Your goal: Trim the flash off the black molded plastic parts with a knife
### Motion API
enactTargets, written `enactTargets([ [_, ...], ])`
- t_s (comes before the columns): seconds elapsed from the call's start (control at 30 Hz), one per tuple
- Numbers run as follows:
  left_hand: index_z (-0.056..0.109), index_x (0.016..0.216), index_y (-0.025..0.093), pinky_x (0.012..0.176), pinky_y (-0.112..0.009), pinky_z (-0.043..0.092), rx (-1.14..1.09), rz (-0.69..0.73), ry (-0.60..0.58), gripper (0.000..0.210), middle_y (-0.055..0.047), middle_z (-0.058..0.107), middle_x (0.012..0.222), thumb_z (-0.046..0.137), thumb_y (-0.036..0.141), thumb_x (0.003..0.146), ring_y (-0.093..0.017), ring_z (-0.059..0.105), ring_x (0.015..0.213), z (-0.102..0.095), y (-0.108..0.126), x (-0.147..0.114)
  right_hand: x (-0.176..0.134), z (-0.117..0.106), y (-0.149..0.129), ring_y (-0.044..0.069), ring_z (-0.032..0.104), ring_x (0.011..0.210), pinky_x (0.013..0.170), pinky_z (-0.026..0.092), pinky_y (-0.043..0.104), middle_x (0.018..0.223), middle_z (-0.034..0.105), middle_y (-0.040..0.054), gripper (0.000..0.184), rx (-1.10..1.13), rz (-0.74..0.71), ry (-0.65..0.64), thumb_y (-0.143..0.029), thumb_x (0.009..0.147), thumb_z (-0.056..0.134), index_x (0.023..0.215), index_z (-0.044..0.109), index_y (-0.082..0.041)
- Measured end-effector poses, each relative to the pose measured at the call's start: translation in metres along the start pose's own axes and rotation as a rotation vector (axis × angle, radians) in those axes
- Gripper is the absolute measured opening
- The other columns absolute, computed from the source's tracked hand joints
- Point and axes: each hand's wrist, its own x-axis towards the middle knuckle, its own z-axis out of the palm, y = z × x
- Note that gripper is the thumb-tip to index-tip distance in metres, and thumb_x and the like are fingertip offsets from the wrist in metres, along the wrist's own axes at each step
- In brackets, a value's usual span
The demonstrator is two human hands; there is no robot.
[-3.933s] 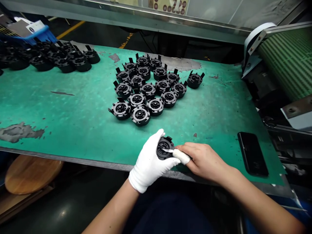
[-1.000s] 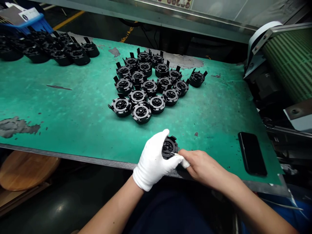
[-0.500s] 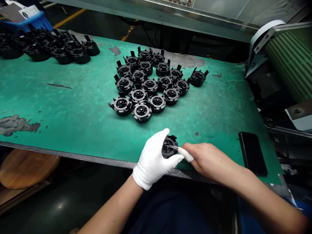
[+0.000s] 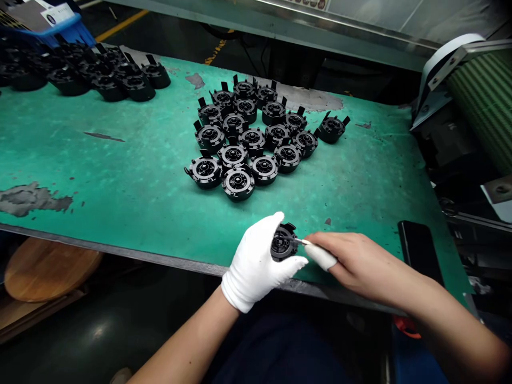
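Green worktop (image 4: pixel 140 186), black part (image 4: pixel 282 245) clamped between left fingers (image 4: pixel 295 265), right fingers (image 4: pixel 322 258) pinching slim tool (image 4: pixel 301 241)

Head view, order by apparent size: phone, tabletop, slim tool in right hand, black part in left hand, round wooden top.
1. Tabletop
2. Round wooden top
3. Phone, partly hidden
4. Black part in left hand
5. Slim tool in right hand, partly hidden

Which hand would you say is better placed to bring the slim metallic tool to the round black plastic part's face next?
Probably the right: the right hand holds the slim metallic tool at the edge of the round black plastic part, while the white-gloved left hand is occupied gripping that part.
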Motion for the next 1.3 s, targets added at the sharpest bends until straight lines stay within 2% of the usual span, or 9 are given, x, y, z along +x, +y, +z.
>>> enactTargets([
  [0.1,0.040,0.145,0.015,0.113,-0.050,0.047,-0.010,0.008,0.002,0.088,-0.018,0.056,0.142,0.075,0.061,0.078,-0.031,0.054,0.133,-0.002,0.001,0.001,-0.006,0.000,0.012,0.022,0.069,0.100,0.080,0.050,0.033,0.120,0.071,0.0030,0.051,-0.062,0.036,0.095,-0.017,0.094,0.044,0.141,0.055,-0.036],
  [0.2,0.042,0.144,0.015,0.112,-0.050,0.048,-0.008,0.007,0.001,0.085,-0.018,0.057,0.142,0.075,0.059,0.079,-0.032,0.055,0.133,-0.002,0.002,0.001,-0.007,0.001,0.016,0.024,0.070,0.097,0.077,0.053,0.036,0.119,0.072,0.0042,0.052,-0.154,0.106,0.112,-0.021,0.097,0.043,0.146,0.052,-0.036],
  [0.33,0.043,0.143,0.013,0.113,-0.049,0.048,-0.011,0.002,0.003,0.086,-0.019,0.057,0.140,0.076,0.058,0.078,-0.032,0.056,0.132,-0.002,0.002,0.003,0.000,0.005,0.012,0.026,0.072,0.100,0.081,0.053,0.038,0.120,0.074,0.0035,0.042,-0.198,0.067,0.072,-0.024,0.098,0.045,0.136,0.061,-0.032],
  [0.43,0.044,0.143,0.012,0.113,-0.048,0.047,-0.012,0.000,0.005,0.086,-0.020,0.057,0.140,0.076,0.059,0.078,-0.031,0.055,0.132,-0.001,0.002,0.003,0.007,0.004,0.009,0.026,0.073,0.096,0.071,0.051,0.036,0.114,0.076,0.0015,0.038,-0.254,0.071,0.043,-0.025,0.098,0.045,0.129,0.064,-0.034],
  [0.57,0.044,0.142,0.013,0.112,-0.049,0.048,-0.008,0.013,0.012,0.086,-0.019,0.058,0.140,0.076,0.059,0.078,-0.032,0.056,0.132,-0.002,0.002,0.002,0.014,-0.001,0.008,0.024,0.073,0.087,0.058,0.040,0.032,0.106,0.077,0.0013,0.036,-0.342,0.059,0.056,-0.026,0.098,0.046,0.129,0.064,-0.035],
  [0.67,0.043,0.142,0.015,0.111,-0.050,0.049,-0.004,0.015,0.013,0.084,-0.018,0.058,0.140,0.075,0.060,0.079,-0.032,0.056,0.131,-0.002,0.002,0.002,0.017,-0.005,0.008,0.023,0.071,0.080,0.054,0.033,0.031,0.100,0.077,0.0017,0.037,-0.397,0.062,0.063,-0.024,0.095,0.049,0.128,0.064,-0.034],
  [0.97,0.043,0.143,0.015,0.111,-0.050,0.049,0.001,0.021,0.007,0.084,-0.018,0.058,0.139,0.075,0.060,0.078,-0.032,0.056,0.130,-0.002,0.002,0.003,0.018,-0.009,0.008,0.022,0.070,0.079,0.056,0.030,0.031,0.099,0.076,0.0005,0.035,-0.363,0.020,0.049,-0.026,0.096,0.050,0.126,0.063,-0.036],
  [1.2,0.045,0.141,0.013,0.113,-0.048,0.047,0.003,0.024,0.009,0.084,-0.018,0.059,0.138,0.076,0.059,0.078,-0.031,0.056,0.130,-0.002,0.001,0.003,0.022,-0.009,0.007,0.021,0.069,0.075,0.053,0.023,0.031,0.096,0.075,-0.0002,0.037,-0.413,0.026,0.048,-0.023,0.093,0.051,0.125,0.064,-0.037],
  [1.3,0.045,0.141,0.015,0.112,-0.049,0.048,-0.001,0.020,0.004,0.083,-0.017,0.059,0.138,0.075,0.059,0.078,-0.031,0.056,0.131,-0.002,0.001,0.003,0.021,-0.008,0.007,0.022,0.069,0.075,0.053,0.024,0.031,0.096,0.075,0.0008,0.035,-0.397,0.028,0.051,-0.025,0.095,0.049,0.125,0.064,-0.036],
])
